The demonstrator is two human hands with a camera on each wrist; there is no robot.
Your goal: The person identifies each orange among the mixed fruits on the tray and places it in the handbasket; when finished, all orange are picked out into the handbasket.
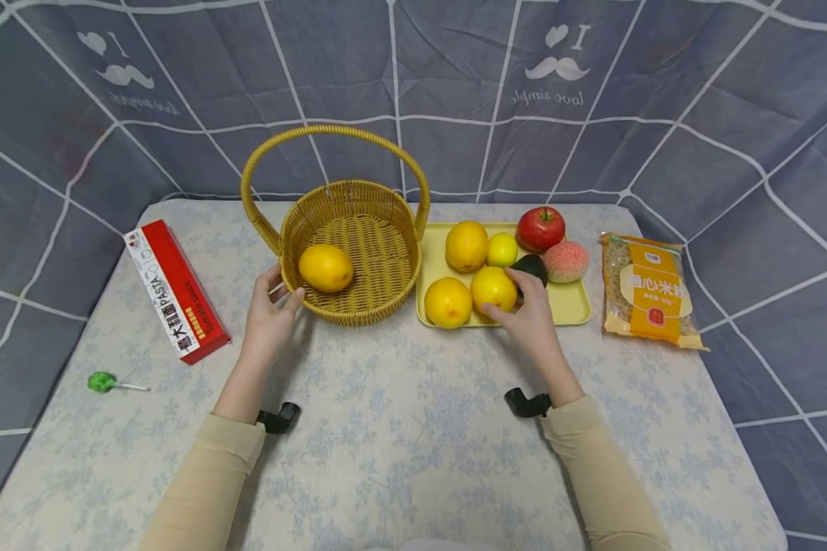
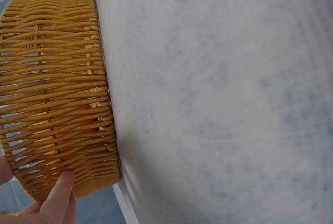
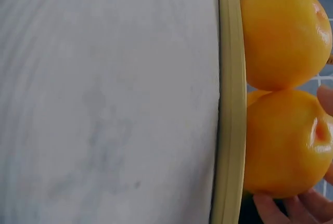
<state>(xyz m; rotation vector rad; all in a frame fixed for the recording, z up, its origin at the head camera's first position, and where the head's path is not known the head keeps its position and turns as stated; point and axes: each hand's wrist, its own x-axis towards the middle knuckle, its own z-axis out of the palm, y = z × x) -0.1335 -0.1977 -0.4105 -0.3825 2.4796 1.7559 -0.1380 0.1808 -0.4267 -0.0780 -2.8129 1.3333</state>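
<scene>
The left hand [image 1: 272, 310] touches the left side of the wicker basket [image 1: 361, 310], its fingers against the woven wall [image 2: 57, 94]. One yellow-orange fruit [image 1: 326, 268] lies inside the basket. Over the yellow tray [image 1: 575, 302], the right hand [image 1: 524, 310] has its thumb and fingers round an orange fruit [image 1: 493, 290], which the right wrist view shows close up [image 3: 289, 143]. Beside that fruit sits another orange one [image 1: 448, 302]; a third [image 1: 466, 246] and a small yellow-green fruit [image 1: 502, 249] are behind. A dark green item [image 1: 532, 268] is partly hidden by the right hand.
A red apple [image 1: 540, 229] and a pink peach-like fruit [image 1: 566, 262] are at the tray's right. An orange packet [image 1: 651, 291] lies farther right. On the left are a red and white pasta box [image 1: 177, 291] and a green lollipop [image 1: 102, 382]. The basket's tall handle [image 1: 334, 130] arches up.
</scene>
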